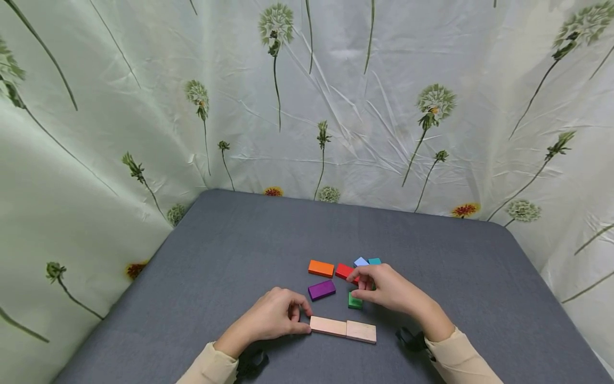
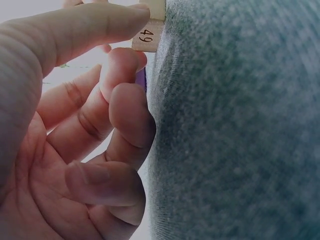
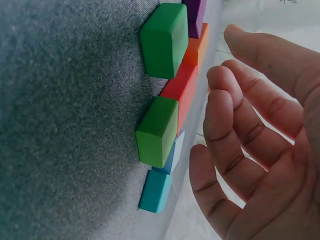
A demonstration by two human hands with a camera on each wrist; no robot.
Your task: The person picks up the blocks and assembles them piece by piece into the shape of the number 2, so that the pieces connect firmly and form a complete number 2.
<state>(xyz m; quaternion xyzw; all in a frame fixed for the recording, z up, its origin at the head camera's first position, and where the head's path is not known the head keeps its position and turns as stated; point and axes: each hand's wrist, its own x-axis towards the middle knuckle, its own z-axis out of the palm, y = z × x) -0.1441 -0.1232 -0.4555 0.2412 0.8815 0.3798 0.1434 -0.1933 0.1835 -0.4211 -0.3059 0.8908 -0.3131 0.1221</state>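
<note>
Surface: a grey cloth-covered table (image 1: 225, 250) with rounded far corners; its weave shows close up in both wrist views.

Room: a pale green curtain (image 1: 364, 106) printed with dandelion heads and long stems hangs along the far edge and both sides of the table.

Plain wooden blocks: two, lying end to end in a row near the front edge. The left plain block (image 1: 328, 326) and the right plain block (image 1: 361, 332) touch each other. In the left wrist view an end face bears the number 49.

Coloured blocks: seven that can be counted. One orange block (image 1: 321, 268), one purple block (image 1: 322, 289), one red block (image 1: 343, 271), one light blue block (image 1: 361, 262), one teal block (image 1: 374, 261), and two green blocks. The near green block (image 1: 355, 302) shows in the head view; the second green block (image 3: 158, 131) is plain only in the right wrist view, next to the red one.

Left hand (image 1: 273, 317): rests on the table at the left end of the plain row, fingers curled, fingertip and thumb touching the end of the left plain block.

Right hand (image 1: 388, 290): hovers above the coloured cluster, over the green blocks and beside the red one. In the right wrist view its fingers are loosely bent and spread, with nothing between them.

Sleeves: cream cuffs, with a dark strap at each wrist.
</note>
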